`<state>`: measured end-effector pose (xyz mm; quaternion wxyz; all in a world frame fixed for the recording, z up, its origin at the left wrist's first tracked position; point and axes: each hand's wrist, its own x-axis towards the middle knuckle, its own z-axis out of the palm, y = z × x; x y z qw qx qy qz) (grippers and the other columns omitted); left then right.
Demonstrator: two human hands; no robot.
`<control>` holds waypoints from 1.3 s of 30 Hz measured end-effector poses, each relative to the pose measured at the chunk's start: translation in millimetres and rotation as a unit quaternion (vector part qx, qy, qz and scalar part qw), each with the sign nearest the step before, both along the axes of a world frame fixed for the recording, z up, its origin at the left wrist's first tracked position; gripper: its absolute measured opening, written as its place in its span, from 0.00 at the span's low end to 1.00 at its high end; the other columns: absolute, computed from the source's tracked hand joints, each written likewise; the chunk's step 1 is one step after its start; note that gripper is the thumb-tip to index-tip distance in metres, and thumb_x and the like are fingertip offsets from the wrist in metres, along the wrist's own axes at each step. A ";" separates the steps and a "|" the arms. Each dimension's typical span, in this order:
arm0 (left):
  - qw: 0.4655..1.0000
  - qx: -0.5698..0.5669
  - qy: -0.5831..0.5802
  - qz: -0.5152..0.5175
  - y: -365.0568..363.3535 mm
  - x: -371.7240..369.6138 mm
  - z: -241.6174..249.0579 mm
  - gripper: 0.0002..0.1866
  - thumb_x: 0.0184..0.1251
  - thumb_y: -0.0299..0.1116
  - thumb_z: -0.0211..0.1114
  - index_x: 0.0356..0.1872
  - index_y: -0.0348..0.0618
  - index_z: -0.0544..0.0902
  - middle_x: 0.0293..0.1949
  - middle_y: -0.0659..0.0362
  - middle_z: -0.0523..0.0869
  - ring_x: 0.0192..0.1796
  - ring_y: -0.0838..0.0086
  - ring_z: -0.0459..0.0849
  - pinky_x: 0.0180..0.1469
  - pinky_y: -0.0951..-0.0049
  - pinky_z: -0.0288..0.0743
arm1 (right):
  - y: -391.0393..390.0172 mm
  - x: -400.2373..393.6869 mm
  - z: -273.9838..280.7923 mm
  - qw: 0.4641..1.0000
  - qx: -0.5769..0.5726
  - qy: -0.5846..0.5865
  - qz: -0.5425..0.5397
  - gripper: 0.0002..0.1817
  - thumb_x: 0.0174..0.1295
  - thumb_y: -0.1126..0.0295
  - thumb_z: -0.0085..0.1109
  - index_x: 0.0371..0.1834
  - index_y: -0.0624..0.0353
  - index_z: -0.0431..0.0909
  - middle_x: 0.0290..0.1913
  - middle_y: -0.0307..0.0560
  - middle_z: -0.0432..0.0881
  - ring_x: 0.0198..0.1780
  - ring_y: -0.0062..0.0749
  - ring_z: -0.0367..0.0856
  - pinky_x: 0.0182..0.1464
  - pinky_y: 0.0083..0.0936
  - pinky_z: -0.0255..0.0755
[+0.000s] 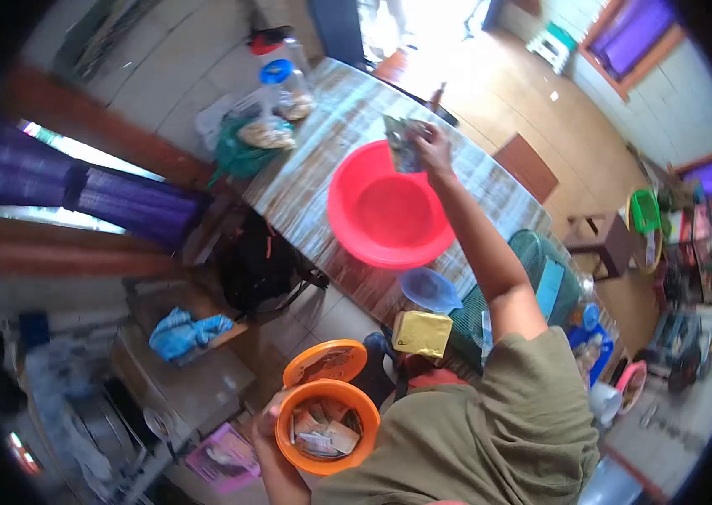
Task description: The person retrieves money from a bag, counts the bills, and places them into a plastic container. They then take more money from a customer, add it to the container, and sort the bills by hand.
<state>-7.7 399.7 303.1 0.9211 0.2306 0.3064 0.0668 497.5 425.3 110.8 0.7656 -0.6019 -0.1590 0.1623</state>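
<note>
My right hand [433, 151] is stretched out over the far rim of a pink-red basin [348, 202], its fingers closed on a greyish-green packet or folded piece [404, 145] that I cannot name for certain. The basin stands on a worn wooden table [305, 168]. Near my body, my left hand [268, 421] grips the side of an orange tub [370, 417], which holds what look like paper notes [326, 433]. An orange lid [335, 358] is tilted up beside the tub's mouth.
A blue plastic scoop [430, 290] and a yellow box [423, 334] are near the table's near edge. A green mesh cover [533, 252] lies to the right. Jars [289, 88] stand at the far left, with a black bag [251, 265] below. Brown stool [604, 240] at right.
</note>
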 end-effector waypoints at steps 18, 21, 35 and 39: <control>0.915 0.243 0.245 -0.207 14.5 24.2 -41.8 0.31 0.51 0.40 0.60 0.56 0.34 0.69 0.50 0.49 0.77 0.52 0.62 0.78 0.55 0.65 0.71 | 26.2 10.6 7.6 0.968 0.197 0.096 -0.122 0.12 0.55 0.78 0.62 0.42 0.64 0.76 0.37 0.42 0.83 0.37 0.21 0.79 0.42 0.21 0.74; 0.917 0.284 0.263 -0.099 -15.9 9.5 -53.7 0.28 0.50 0.30 0.52 0.57 0.31 0.70 0.50 0.49 0.78 0.48 0.63 0.80 0.52 0.67 0.74 | 11.9 35.1 -25.7 0.978 0.170 0.075 -0.098 0.14 0.50 0.77 0.65 0.41 0.64 0.76 0.35 0.44 0.82 0.35 0.25 0.79 0.39 0.25 0.74; 0.796 0.317 0.334 0.392 31.2 45.9 -153.6 0.20 0.56 0.32 0.53 0.51 0.36 0.73 0.49 0.52 0.77 0.50 0.62 0.79 0.53 0.63 0.75 | 35.3 160.7 -94.6 0.997 -0.059 0.013 -0.049 0.16 0.46 0.76 0.63 0.42 0.63 0.81 0.38 0.46 0.85 0.38 0.26 0.82 0.43 0.23 0.75; 0.801 0.332 0.299 0.398 54.5 82.2 -175.8 0.20 0.57 0.31 0.52 0.52 0.36 0.72 0.49 0.53 0.77 0.49 0.64 0.78 0.52 0.64 0.74 | 50.4 167.2 -120.1 0.963 -0.261 0.024 -0.063 0.16 0.43 0.69 0.68 0.38 0.59 0.85 0.38 0.51 0.85 0.41 0.35 0.84 0.46 0.28 0.75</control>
